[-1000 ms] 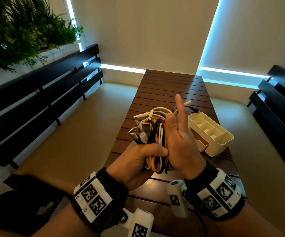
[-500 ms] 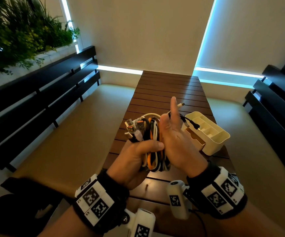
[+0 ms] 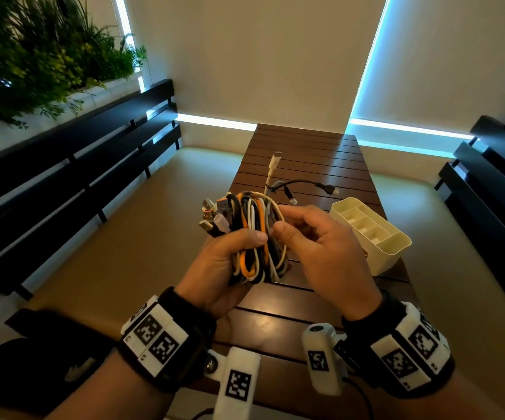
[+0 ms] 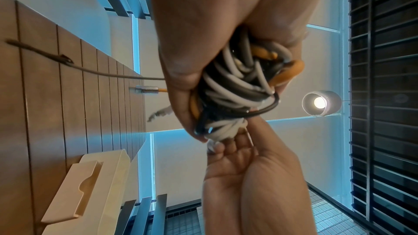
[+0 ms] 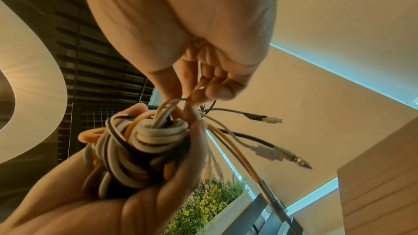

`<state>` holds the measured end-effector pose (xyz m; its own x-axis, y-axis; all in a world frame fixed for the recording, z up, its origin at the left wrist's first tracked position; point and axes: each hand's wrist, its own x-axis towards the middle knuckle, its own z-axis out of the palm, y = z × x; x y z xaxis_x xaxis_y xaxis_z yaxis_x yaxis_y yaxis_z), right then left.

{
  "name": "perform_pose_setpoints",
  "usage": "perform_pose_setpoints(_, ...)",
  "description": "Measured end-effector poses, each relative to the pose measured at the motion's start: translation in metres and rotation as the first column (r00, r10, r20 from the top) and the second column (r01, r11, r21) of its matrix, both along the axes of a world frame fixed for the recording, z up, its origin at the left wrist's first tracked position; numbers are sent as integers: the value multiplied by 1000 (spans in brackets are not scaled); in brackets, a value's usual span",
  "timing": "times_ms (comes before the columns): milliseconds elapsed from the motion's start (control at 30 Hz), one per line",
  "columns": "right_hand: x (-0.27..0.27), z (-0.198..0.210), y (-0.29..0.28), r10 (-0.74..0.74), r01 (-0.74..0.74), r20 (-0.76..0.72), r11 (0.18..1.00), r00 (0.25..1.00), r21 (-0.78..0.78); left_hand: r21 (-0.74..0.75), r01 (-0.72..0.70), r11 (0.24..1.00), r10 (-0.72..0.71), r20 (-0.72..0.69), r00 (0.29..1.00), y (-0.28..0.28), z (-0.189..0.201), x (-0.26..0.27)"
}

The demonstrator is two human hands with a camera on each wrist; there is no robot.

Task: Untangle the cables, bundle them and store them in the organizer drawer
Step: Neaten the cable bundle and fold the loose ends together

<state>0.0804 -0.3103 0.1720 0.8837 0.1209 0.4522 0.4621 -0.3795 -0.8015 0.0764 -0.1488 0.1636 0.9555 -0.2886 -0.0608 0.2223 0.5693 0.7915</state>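
A bundle of white, black and orange cables [image 3: 255, 237] [image 4: 239, 85] [image 5: 138, 151] is held above the near part of the brown slatted table [image 3: 306, 159]. My left hand [image 3: 230, 262] grips the bundle around its middle, thumb across the front. My right hand [image 3: 315, 237] sits at the bundle's right side, and its thumb and fingers pinch a thin tie or strand [image 5: 192, 94] at the top of the coil. Loose plug ends [image 3: 277, 160] stick up and out to the right. The cream organizer [image 3: 397, 247] stands on the table to the right, its drawer front [image 4: 74, 194] showing in the left wrist view.
Dark slatted benches [image 3: 72, 165] run along both sides of the table, with beige cushions [image 3: 117, 237] below. A planter with green plants [image 3: 33, 56] is at the upper left. The far half of the table has bare slats.
My right hand went from flat, fingers straight up against the bundle, to curled and pinching at the bundle's top right. The loose plug ends now spring out further above the coil.
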Motion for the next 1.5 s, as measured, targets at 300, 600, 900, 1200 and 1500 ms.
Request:
perform_pose_setpoints(300, 3, 10, -1, 158, -160, -70, 987, 985, -24, -84, 51, 995, -51, -4, 999, 3, -7, 4)
perform_pose_setpoints(600, 11, 18, -6, 14, -25, -30, 906, 999, -423, -40, 80, 996, -80, 8, 997, 4, -9, 3)
perform_pose_setpoints(900, 6, 8, -2, 91, -91, -122, 996, 988, 6, 22, -78, 997, 80, -77, 994, -5, -7, 7)
perform_pose_setpoints(1200, 10, 31, -11, 457, -454, 10, 885, 889, -102, 2, 83, 997, -82, -66, 994, -2, -3, -2)
perform_pose_setpoints(1500, 33, 33, -17, 368, -437, -241, 812, 898, -387, -76, 293, 953, -298, -69, 952, 7, -5, -10)
